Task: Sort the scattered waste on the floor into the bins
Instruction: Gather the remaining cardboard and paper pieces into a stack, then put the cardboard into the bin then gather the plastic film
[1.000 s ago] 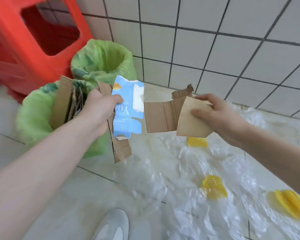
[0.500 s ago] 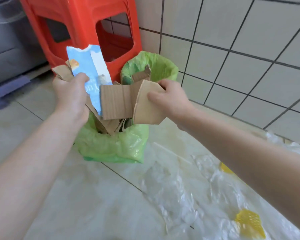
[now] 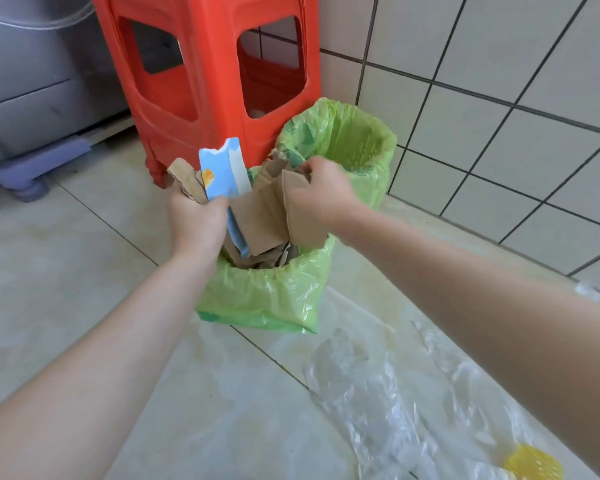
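Cardboard scraps [image 3: 257, 220]: brown, torn; held over the mouth of the near bin [image 3: 267, 296], lower ends already among card inside. A second earlier they were out over the plastic-strewn floor, so they have been carried across; release appears next. Left hand [image 3: 196, 220]: closed around card and a blue-white carton piece [image 3: 222, 171]. Right hand [image 3: 317, 195]: clamped on a folded scrap. Far bin [image 3: 354, 140]: green-lined, looks empty. Remaining on floor: clear plastic film [image 3: 378, 393], yellow mesh [image 3: 534, 467].

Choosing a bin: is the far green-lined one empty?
Cannot tell. The far bin shows only bare liner walls; its bottom is hidden.
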A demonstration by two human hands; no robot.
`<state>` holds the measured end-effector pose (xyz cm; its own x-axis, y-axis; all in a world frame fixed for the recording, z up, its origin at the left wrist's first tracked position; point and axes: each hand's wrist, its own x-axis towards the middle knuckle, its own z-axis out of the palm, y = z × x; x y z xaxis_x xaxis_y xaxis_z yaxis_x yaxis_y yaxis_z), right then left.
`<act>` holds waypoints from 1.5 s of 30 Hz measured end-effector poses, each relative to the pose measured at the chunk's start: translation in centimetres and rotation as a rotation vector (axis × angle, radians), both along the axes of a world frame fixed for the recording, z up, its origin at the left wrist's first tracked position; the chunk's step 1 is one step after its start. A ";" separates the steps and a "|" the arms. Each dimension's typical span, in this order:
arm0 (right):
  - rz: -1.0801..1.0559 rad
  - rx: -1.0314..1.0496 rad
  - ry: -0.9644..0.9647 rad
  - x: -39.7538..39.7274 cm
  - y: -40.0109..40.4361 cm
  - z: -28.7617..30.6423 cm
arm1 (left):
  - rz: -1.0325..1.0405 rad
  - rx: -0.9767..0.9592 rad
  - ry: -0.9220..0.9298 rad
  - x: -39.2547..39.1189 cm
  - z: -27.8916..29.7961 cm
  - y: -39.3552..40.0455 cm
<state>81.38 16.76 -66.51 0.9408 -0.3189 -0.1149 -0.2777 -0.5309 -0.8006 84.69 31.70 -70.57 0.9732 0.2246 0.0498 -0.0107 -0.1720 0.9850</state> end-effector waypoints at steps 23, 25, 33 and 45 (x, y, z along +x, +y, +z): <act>0.001 -0.295 -0.024 2.0 2.5 3.7 | -0.104 0.346 -0.025 0.4 -1.8 0.7; -0.003 -0.145 0.048 2.9 2.8 2.2 | -0.156 0.352 -0.063 -0.1 -2.0 0.6; 0.095 -0.157 0.075 2.6 1.5 -1.1 | -0.438 0.510 0.017 -0.3 -2.1 -0.3; 0.150 -0.088 0.127 -2.5 -3.7 -1.6 | -0.412 0.660 0.030 -1.6 -1.7 -1.1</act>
<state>78.89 13.08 -68.10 0.9581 -0.1907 -0.2139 -0.2866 -0.6402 -0.7127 83.05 30.58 -72.30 0.9746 -0.2229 0.0200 -0.1765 -0.7107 0.6810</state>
